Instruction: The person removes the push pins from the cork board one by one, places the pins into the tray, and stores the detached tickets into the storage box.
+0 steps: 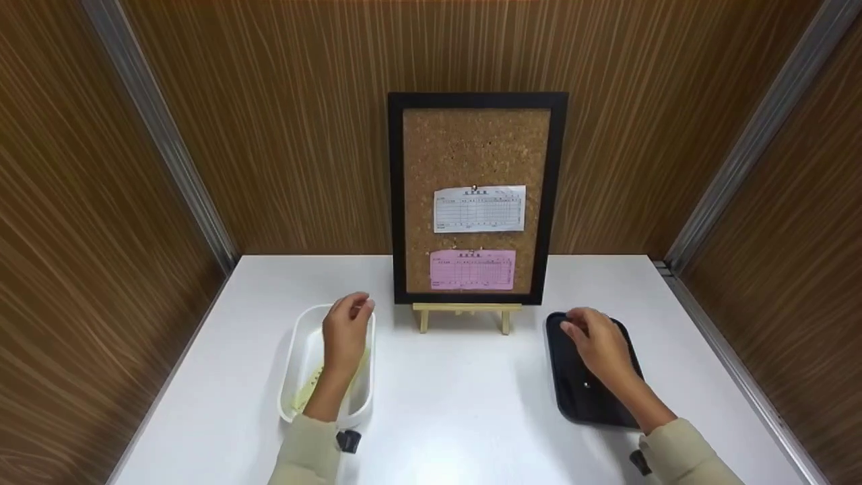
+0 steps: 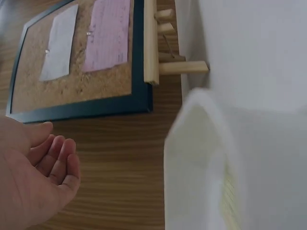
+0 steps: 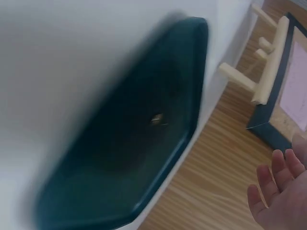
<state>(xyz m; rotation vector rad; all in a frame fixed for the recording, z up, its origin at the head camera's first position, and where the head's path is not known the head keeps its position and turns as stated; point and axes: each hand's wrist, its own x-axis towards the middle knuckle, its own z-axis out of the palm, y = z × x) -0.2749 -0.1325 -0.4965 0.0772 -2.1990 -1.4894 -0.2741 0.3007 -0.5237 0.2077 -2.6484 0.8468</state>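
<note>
Over the white tray [image 1: 286,377] my left hand [image 1: 345,335] hovers, fingers loosely bent and nothing held in the left wrist view. Yellow paper slips [image 1: 308,391] lie in that tray, partly hidden by the forearm. My right hand [image 1: 598,340] is above the black tray [image 1: 572,397], its fingers relaxed and holding nothing. A small shiny pushpin [image 1: 586,385] lies on the black tray. Between the hands, a black-framed cork board [image 1: 471,148] carries a white form [image 1: 479,210] and, below it, a pink form [image 1: 471,271], each pinned near its top edge.
The board leans on a small wooden easel [image 1: 465,307] near the back of the white table [image 1: 458,404]. Wood-grain panels [image 1: 283,135] enclose the back and both sides, with metal strips [image 1: 168,135] at the corners.
</note>
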